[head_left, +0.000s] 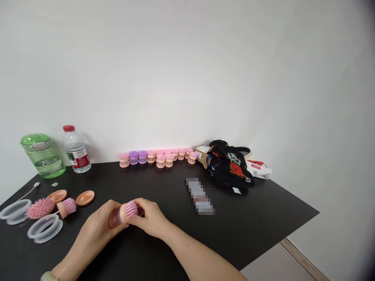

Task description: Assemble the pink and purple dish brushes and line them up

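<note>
Two bare hands share one brush, head view. L hand [101,218], w/ a pale bracelet [49,276] at the wrist, grasps the held brush [129,211] round its lower part; R hand [150,216] grips it from the opp. side, thumb and fingers at the bristled end. The held brush is tilted, pink bristles toward the R hand, peach collar next, and sits betw. the hands over the near part of the black table [249,234]. Exact contact of the R fingertips: partly hidden, can't tell.

Left of the hands, a loose group: pink bristle pad [40,208]; short brush [66,207], tipped on its side; two orange discs [85,198], one near the pad, the other just beside the short brush; two translucent rings [45,235], one nearer the table edge. Behind these: white cord [31,190] and small white piece [54,184]. Farther back, nr the wall: green jug [43,156], lidded, and water bottle [76,156], red cap, both upright.

Back ctr.: row of brushes [159,155], bristles up, mostly pink w/ two purple toward the left end. Back R: cardboard box [202,156], black embroidered cloth [231,168] and red-and-white packet [258,168]. In front of these, a pixelated oblong [200,197], details unreadable.
</note>
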Action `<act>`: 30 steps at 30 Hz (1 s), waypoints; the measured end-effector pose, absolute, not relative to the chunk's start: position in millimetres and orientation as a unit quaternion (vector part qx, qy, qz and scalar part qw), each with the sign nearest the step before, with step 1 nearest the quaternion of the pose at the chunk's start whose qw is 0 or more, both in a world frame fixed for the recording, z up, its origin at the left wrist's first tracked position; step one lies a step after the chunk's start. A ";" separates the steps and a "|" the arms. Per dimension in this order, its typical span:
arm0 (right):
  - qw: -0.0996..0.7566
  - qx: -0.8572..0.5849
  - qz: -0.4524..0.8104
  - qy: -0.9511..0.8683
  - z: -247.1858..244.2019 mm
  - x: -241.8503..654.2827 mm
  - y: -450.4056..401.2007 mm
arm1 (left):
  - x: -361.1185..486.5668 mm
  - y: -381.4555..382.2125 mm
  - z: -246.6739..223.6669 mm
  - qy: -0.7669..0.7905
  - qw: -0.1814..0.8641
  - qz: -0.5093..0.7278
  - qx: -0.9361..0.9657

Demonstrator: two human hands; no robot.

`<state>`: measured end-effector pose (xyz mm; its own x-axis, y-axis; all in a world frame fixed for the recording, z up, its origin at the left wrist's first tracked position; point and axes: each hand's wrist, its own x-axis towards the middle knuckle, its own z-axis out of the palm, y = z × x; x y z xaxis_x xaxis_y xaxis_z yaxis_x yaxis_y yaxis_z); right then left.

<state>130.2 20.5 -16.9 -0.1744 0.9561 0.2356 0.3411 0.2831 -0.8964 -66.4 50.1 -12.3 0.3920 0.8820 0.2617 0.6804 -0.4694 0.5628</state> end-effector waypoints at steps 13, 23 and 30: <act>0.427 -0.465 0.369 -0.682 -16.2 129.4 20.2 | -60.1 44.9 -21.1 0.457 0.158 0.255 0.837; 0.439 -0.409 0.293 -0.744 -7.8 132.1 19.4 | -62.7 50.3 -8.0 0.443 0.337 0.238 0.796; 0.513 -0.340 0.290 -0.733 -3.0 144.3 24.1 | -86.2 46.6 8.3 0.343 0.668 0.189 0.633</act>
